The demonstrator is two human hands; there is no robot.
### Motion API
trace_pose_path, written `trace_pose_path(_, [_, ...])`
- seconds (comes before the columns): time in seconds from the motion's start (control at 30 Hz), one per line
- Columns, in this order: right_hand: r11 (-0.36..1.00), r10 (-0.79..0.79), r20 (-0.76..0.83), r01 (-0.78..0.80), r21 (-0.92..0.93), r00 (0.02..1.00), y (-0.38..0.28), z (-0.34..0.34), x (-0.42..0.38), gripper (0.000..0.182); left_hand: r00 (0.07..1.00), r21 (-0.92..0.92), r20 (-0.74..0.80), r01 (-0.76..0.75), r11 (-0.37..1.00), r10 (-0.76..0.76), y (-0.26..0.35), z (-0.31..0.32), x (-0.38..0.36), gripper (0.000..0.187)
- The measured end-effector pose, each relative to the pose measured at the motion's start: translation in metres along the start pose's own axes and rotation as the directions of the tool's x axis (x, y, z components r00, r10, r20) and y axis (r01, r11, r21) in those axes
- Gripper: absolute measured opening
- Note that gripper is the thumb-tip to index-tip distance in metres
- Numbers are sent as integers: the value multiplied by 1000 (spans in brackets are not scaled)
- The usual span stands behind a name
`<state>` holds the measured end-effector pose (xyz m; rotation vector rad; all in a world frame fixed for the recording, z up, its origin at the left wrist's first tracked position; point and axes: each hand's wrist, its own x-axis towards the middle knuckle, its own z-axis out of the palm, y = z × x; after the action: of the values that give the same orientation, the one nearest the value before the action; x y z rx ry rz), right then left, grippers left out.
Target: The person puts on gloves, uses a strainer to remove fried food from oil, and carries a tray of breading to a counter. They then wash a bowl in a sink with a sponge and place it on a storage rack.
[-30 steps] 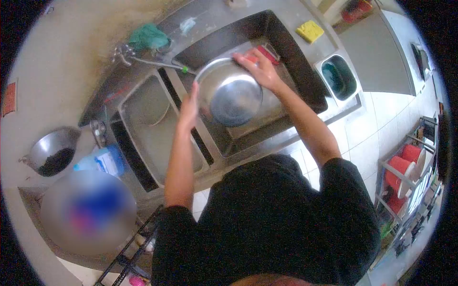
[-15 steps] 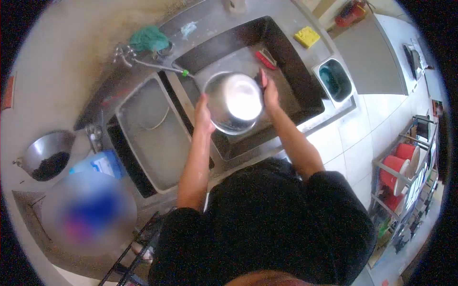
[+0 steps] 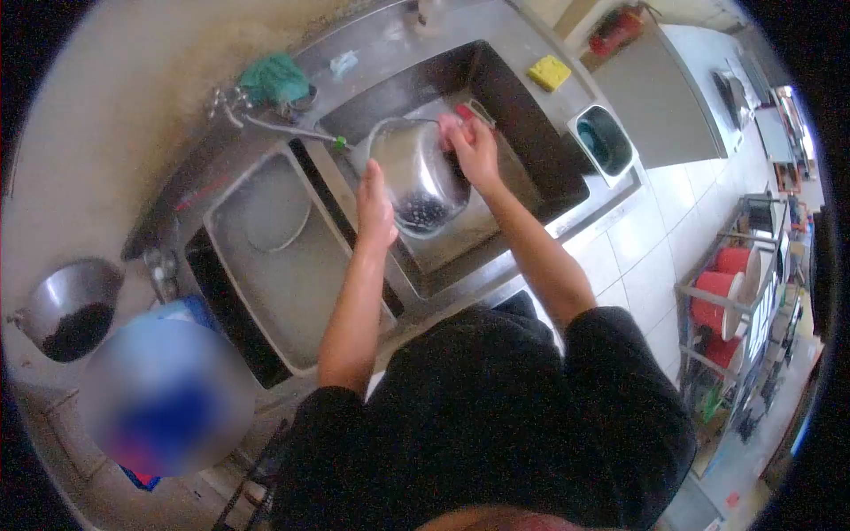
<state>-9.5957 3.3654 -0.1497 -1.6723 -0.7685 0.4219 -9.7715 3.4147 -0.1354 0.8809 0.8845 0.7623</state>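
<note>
A shiny metal pot (image 3: 412,168) is tilted over the right-hand sink basin, with wet specks or suds on its lower side. My left hand (image 3: 376,208) grips its left side, thumb and fingers pressed along the wall. At the upper right of the pot, my right hand (image 3: 474,150) is closed round a small pinkish-red thing, blurred and partly covered by the fingers, held against the metal. Just behind that hand, a red brush (image 3: 469,112) lies in the basin. The faucet spout (image 3: 297,132), with a green tip, points toward the pot.
The left basin (image 3: 266,257) holds cloudy water and a round rim. A yellow sponge (image 3: 550,73) and a tub of greenish liquid (image 3: 605,142) stand at the right edge. Green cloth (image 3: 274,80) lies by the faucet; a metal bowl with dark contents (image 3: 75,305) sits far left.
The pot has turned, its bright base swinging away so that more side wall shows. My right hand has moved up and left along it. My left hand keeps its hold.
</note>
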Motion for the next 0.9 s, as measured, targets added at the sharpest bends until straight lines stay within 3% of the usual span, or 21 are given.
trace_pose_path(0.07, [985, 71, 96, -85, 152, 993, -1, -5, -40, 16, 999, -95, 49, -1, 995, 6, 6, -2, 12, 60])
trace_pose_path(0.1, [992, -127, -6, 127, 22, 992, 32, 10, -63, 17, 995, -72, 91, 52, 996, -46, -3, -9, 13, 60])
trace_pose_path(0.17, [772, -619, -81, 587, -244, 781, -24, 7, -50, 23, 982, -54, 167, 95, 994, -85, -8, -5, 16, 59])
trace_pose_path(0.2, [768, -621, -93, 582, -266, 778, -22, 8, -33, 23, 984, 16, 143, 104, 994, -105, -9, -3, 10, 59])
trace_pose_path(0.23, [929, -341, -116, 315, -196, 933, -15, 7, -8, 26, 984, 93, 126, 117, 989, -128, -9, -3, 1, 59])
trace_pose_path(0.27, [992, -41, -137, 25, -120, 990, -10, -1, 11, 30, 988, 137, 95, 110, 984, -124, -6, -2, -2, 58])
trace_pose_path(0.33, [986, 153, -35, -155, -57, 988, -29, -9, -15, 38, 988, 152, 52, 133, 979, -142, 6, -2, 9, 59])
trace_pose_path(0.37, [983, 47, -36, -52, -177, 998, -19, 4, -32, 30, 990, -17, 77, 116, 993, -114, 9, 0, 12, 59])
trace_pose_path(0.4, [995, -97, 22, 98, -34, 995, -23, 3, -53, 24, 981, 145, 179, 51, 988, -77, 7, -6, 22, 59])
trace_pose_path(0.43, [877, -376, 139, 401, -265, 916, -39, 0, -49, 15, 954, 222, 281, 37, 974, -100, 17, -9, 21, 59])
trace_pose_path(0.47, [840, -424, 108, 435, -325, 899, -67, -4, -45, 15, 948, 277, 284, 65, 959, -147, 35, 0, 12, 57])
trace_pose_path(0.5, [774, -405, 160, 431, -464, 900, -75, -11, -27, 20, 943, 493, 251, 70, 867, -219, 28, -11, 26, 54])
trace_pose_path(0.53, [706, -362, 209, 414, -575, 908, -80, -13, -15, 26, 851, 579, 453, -53, 813, -266, 27, -21, 34, 55])
trace_pose_path(0.57, [699, -364, 200, 409, -586, 909, -70, -18, -1, 26, 843, 575, 467, -61, 816, -266, 32, -19, 33, 55])
trace_pose_path(0.6, [904, -20, 248, 124, -410, 968, -46, -28, 19, 32, 856, 528, 457, -41, 848, -243, 39, -20, 30, 54])
trace_pose_path(0.63, [946, 297, 353, -223, -234, 887, -14, -37, 36, 39, 866, 479, 451, -29, 877, -218, 42, -17, 33, 54])
trace_pose_path(0.67, [948, 291, 345, -220, -232, 892, 31, -35, 42, 39, 962, 340, 217, 86, 937, -167, 40, -9, 27, 52])
trace_pose_path(0.73, [931, 365, 252, -343, -126, 896, 106, -27, 40, 47, 962, 422, 219, 55, 905, -160, 40, 3, 21, 52])
trace_pose_path(0.83, [918, 290, 132, -236, -319, 948, 24, -32, 15, 44, 901, 596, 365, -31, 802, -236, 32, 4, 37, 55])
trace_pose_path(0.87, [927, 186, 163, -118, -355, 969, -1, -30, 9, 43, 862, 574, 397, 35, 818, -316, 27, 1, 44, 58])
trace_pose_path(0.9, [929, 184, 163, -117, -351, 969, -21, -31, 0, 43, 815, 554, 430, 103, 826, -390, 22, 0, 49, 62])
